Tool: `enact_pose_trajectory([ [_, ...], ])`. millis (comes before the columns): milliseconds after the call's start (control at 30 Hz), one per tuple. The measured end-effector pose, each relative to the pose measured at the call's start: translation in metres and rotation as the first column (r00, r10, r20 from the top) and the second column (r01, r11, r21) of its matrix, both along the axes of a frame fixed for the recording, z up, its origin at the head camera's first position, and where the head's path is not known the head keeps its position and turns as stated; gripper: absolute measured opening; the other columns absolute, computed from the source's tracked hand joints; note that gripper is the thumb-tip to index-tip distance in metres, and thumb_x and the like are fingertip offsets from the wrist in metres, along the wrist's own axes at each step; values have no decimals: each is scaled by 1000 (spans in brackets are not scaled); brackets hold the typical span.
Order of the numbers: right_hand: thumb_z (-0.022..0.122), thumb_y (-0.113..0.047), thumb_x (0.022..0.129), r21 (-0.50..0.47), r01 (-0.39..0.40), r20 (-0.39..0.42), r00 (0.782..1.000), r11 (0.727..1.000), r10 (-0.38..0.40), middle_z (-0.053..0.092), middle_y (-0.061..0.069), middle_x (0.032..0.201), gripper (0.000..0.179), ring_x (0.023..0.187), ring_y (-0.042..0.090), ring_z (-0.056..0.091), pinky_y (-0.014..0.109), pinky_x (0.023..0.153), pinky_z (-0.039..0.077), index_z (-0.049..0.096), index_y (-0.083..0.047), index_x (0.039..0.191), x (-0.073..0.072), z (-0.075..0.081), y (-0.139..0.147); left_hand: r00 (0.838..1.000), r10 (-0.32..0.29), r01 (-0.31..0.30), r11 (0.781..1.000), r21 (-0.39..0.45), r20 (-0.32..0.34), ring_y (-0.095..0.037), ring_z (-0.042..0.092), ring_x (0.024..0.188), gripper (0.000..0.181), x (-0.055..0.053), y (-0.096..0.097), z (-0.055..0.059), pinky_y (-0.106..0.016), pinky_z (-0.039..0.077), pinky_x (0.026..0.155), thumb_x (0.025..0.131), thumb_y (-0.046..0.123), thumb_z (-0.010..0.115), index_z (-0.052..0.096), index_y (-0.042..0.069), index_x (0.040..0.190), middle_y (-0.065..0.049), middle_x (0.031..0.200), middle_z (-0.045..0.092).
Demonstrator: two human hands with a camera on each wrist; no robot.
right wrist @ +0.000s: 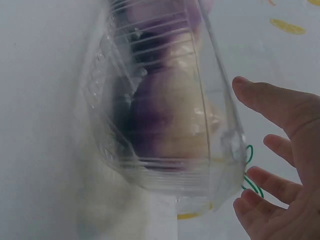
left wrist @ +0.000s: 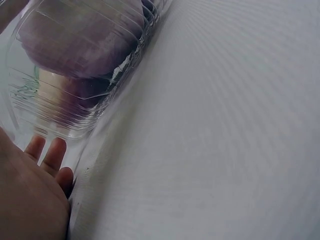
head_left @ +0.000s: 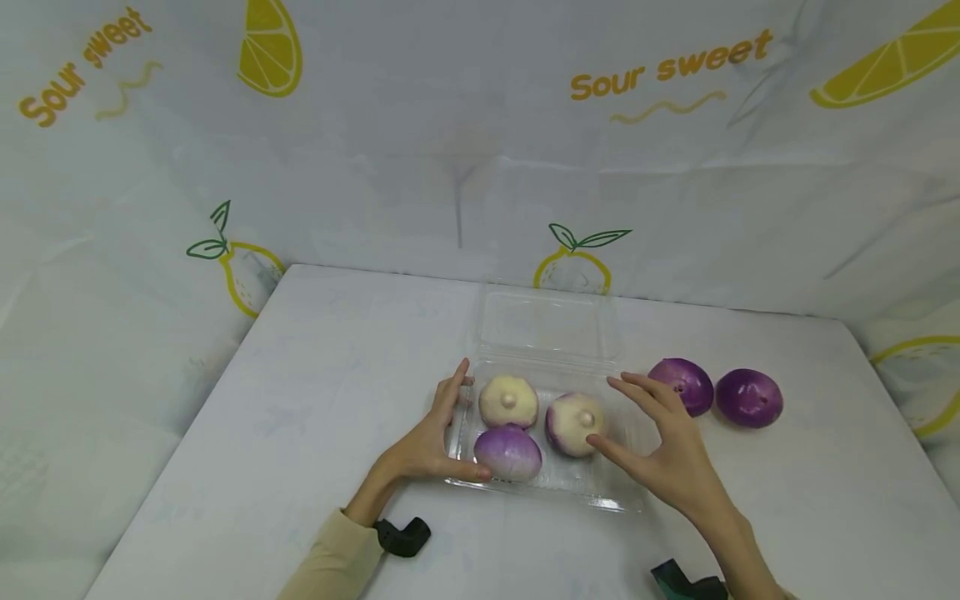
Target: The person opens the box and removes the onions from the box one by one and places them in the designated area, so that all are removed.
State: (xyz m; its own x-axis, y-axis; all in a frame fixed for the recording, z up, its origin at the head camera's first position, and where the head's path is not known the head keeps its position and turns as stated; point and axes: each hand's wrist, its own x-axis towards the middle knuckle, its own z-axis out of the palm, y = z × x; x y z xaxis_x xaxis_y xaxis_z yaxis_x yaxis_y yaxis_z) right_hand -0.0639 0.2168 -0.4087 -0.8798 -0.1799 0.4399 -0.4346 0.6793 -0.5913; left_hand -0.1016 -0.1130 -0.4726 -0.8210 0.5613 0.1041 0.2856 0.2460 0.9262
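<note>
A clear plastic clamshell box [head_left: 577, 493] lies on the white table, its lid [head_left: 546, 321] folded open at the back. Inside sit three purple-and-cream onion-like bulbs: one cream [head_left: 508, 401], one purple [head_left: 507, 452], one cream with a purple edge [head_left: 574, 423]. My left hand [head_left: 433, 440] rests against the box's left side, fingers straight along the wall, thumb at the front corner. My right hand [head_left: 660, 450] hovers open over the box's right part, fingertips near the right bulb. The wrist views show the ribbed box wall [left wrist: 75, 75] [right wrist: 150, 125] with bulbs behind it.
Two more purple bulbs [head_left: 681, 385] [head_left: 748, 397] lie on the table to the right of the box. A lemon-print cloth backdrop [head_left: 480, 142] surrounds the table on three sides. Bare tabletop [head_left: 315, 392] stretches to the left.
</note>
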Motion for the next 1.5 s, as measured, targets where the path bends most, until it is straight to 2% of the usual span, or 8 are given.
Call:
enact_pose_trajectory([
  [167, 95, -14, 66, 67, -63, 30, 998, 996, 61, 62, 19, 135, 73, 127, 39, 53, 59, 100, 42, 66, -8, 133, -1, -5, -11, 1000, 4, -4, 1000, 3, 2, -36, 34, 136, 147, 0, 0, 0, -58, 36, 105, 64, 27, 95, -11, 13, 164, -21, 160, 19],
  [533, 97, -24, 62, 132, -69, 22, 998, 989, 66, 66, 23, 126, 75, 124, 44, 54, 68, 101, 39, 68, -3, 128, -7, -16, -21, 1000, -3, 3, 1000, 10, 4, -36, 34, 136, 146, 1, 1, 3, -57, 36, 104, 64, 27, 95, -10, 13, 164, -22, 160, 19],
  [733, 96, -34, 64, 185, -23, 104, 995, 982, 4, 65, 21, 131, 79, 130, 45, 50, 74, 101, 34, 67, -8, 133, -6, -16, -27, 1000, 0, 0, 1000, 6, 3, -34, 34, 134, 146, 0, 1, 1, -55, 36, 103, 64, 28, 95, -10, 12, 164, -21, 160, 19],
  [833, 95, -35, 66, 197, -20, 154, 988, 980, -11, 63, 22, 134, 80, 133, 45, 47, 74, 105, 29, 65, -8, 135, -7, -15, -30, 1000, 2, -2, 1000, 2, 1, -33, 34, 134, 146, 0, 1, 0, -55, 36, 104, 64, 29, 95, -10, 12, 164, -21, 160, 20],
  [1033, 95, -32, 67, 231, -17, 162, 987, 973, -21, 66, 23, 132, 77, 133, 45, 50, 66, 107, 30, 66, -6, 133, -8, -14, -34, 1000, 1, -1, 1000, 3, 1, -34, 34, 134, 146, 0, 1, 1, -54, 36, 103, 64, 28, 95, -10, 11, 164, -21, 161, 19],
  [1167, 96, -29, 65, 215, -12, 127, 992, 976, -16, 68, 21, 128, 73, 128, 44, 54, 64, 105, 34, 69, -6, 129, -8, -15, -34, 1000, 0, 0, 1000, 6, -1, -35, 35, 134, 145, 0, 1, 1, -54, 36, 103, 64, 26, 95, -10, 11, 164, -21, 161, 18],
  [1400, 97, -18, 64, 132, -26, 64, 998, 991, 18, 64, 21, 126, 69, 115, 41, 62, 57, 93, 53, 69, -4, 126, -8, -11, -32, 1000, 3, -3, 1000, 5, -1, -36, 35, 135, 145, 0, 1, 0, -54, 36, 103, 64, 26, 95, -9, 12, 164, -21, 160, 19],
  [1500, 97, -14, 64, 109, -22, 50, 999, 994, 17, 64, 20, 127, 69, 116, 38, 62, 55, 92, 55, 69, -4, 127, -8, -8, -30, 1000, 0, 0, 1000, 5, -2, -36, 34, 135, 145, 0, 1, 0, -54, 36, 103, 65, 28, 95, -9, 12, 164, -22, 160, 19],
])
